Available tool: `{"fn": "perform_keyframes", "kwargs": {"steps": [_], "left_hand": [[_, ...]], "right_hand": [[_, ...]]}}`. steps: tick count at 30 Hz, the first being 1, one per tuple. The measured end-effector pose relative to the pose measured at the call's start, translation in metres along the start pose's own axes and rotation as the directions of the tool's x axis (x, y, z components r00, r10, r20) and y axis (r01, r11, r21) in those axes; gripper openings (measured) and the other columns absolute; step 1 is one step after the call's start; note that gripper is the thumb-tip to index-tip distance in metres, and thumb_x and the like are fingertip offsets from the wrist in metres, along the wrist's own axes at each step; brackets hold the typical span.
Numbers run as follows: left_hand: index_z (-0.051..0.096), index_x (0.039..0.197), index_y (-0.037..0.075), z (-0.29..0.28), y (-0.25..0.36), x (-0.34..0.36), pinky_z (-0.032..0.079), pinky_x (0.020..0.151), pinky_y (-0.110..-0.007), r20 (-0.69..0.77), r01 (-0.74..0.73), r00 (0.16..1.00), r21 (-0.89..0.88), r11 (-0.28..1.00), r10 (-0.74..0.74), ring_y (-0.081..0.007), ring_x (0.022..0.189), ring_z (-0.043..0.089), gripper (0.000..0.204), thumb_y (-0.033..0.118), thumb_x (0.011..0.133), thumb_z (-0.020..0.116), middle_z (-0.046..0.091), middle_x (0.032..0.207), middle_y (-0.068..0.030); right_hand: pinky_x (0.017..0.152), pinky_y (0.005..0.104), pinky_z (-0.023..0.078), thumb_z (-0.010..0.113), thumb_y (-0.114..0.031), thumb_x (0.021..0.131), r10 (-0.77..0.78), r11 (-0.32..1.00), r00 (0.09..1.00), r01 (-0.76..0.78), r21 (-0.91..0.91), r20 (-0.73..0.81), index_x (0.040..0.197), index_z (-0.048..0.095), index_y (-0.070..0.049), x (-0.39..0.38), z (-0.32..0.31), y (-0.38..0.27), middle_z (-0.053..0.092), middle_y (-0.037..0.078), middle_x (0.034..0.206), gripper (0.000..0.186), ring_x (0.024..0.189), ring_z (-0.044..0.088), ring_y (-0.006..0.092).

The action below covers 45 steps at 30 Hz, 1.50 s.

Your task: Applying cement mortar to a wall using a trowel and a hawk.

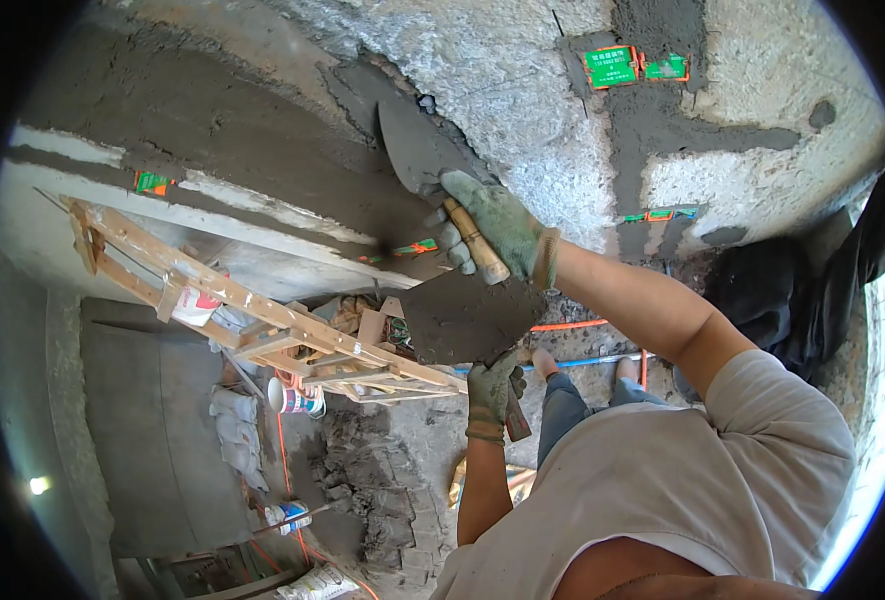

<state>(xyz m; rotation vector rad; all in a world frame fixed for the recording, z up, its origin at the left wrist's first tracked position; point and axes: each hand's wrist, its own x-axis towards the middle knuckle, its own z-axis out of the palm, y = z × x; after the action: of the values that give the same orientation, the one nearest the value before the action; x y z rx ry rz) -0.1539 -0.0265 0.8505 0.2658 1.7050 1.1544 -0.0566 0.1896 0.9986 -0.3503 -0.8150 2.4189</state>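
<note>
My right hand [497, 220], in a greenish work glove, is wrapped round the bamboo-like handle [477, 240] of a trowel. The trowel's pointed grey blade [412, 145] lies against the wet mortar [292, 120] on the wall, near its border with the rough pale wall. Lower down, my left hand [492, 388], gloved too, grips the handle [516, 417] of a mortar board. Grey mortar covers what shows of the board [472, 315], which is held just below my right hand.
Green covered boxes [610, 67] sit in mortar-filled channels on the wall. A wooden ladder [232, 300] slants across the left. A white bucket [295, 397], grey sacks [235, 430] and a mortar heap [382, 490] are on the floor. Black sheeting [762, 290] hangs at right.
</note>
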Motion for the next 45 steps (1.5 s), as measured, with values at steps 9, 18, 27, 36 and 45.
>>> {"fn": "perform_keyframes", "kwargs": {"steps": [9,18,27,36,45], "left_hand": [[0.060,0.100,0.005,-0.012,-0.004,-0.010,0.045,0.043,-0.030,-0.068,-0.015,0.998,-0.047,0.999,0.012,-0.0163,0.049,0.054,0.022,0.016,0.084,0.071,0.057,0.067,-0.0062],[0.061,0.099,0.005,-0.030,-0.025,-0.002,0.045,0.043,-0.030,-0.064,-0.031,0.998,-0.154,0.988,0.022,-0.0163,0.048,0.055,0.024,0.019,0.083,0.072,0.058,0.066,-0.0059],[0.064,0.089,0.004,-0.011,-0.021,-0.006,0.044,0.041,-0.029,0.018,-0.084,0.996,-0.174,0.981,0.088,-0.0154,0.046,0.055,0.021,0.023,0.083,0.072,0.059,0.064,-0.0051],[0.064,0.084,0.007,-0.002,-0.015,-0.015,0.040,0.041,-0.028,0.061,-0.073,0.995,-0.149,0.986,0.083,-0.0130,0.045,0.053,0.015,0.020,0.084,0.070,0.057,0.061,-0.0031],[0.059,0.085,0.010,-0.006,-0.022,0.019,0.040,0.042,-0.027,0.391,0.107,0.919,-0.136,0.985,-0.046,-0.0113,0.047,0.046,0.012,0.019,0.086,0.067,0.049,0.060,0.0000]], "right_hand": [[0.044,0.0302,0.048,0.054,-0.043,0.096,-0.080,0.997,0.992,0.078,0.022,0.093,0.095,0.057,-0.009,0.019,0.063,-0.042,0.058,0.002,0.072,0.035,0.053,0.056,0.0150],[0.047,0.0277,0.046,0.050,-0.051,0.095,-0.190,0.097,0.958,0.236,-0.967,0.215,0.080,0.062,-0.007,-0.011,-0.021,-0.076,0.059,0.003,0.061,0.048,0.051,0.056,0.0124],[0.055,0.0325,0.054,0.049,-0.046,0.096,-0.104,-0.979,0.880,-0.008,-0.206,0.463,0.095,0.065,-0.011,0.004,0.050,-0.152,0.065,0.009,0.068,0.038,0.061,0.066,0.0207],[0.068,0.0507,0.051,0.058,-0.044,0.087,-0.218,-0.844,0.786,0.146,-0.516,0.579,0.116,0.061,-0.012,-0.014,0.099,-0.153,0.065,0.024,0.074,0.043,0.074,0.066,0.0389],[0.048,0.0282,0.052,0.055,-0.021,0.094,0.358,0.725,0.911,-0.409,-0.554,-0.204,0.107,0.062,0.003,-0.161,-0.161,0.006,0.066,0.012,0.075,0.029,0.065,0.066,0.0199]]}}
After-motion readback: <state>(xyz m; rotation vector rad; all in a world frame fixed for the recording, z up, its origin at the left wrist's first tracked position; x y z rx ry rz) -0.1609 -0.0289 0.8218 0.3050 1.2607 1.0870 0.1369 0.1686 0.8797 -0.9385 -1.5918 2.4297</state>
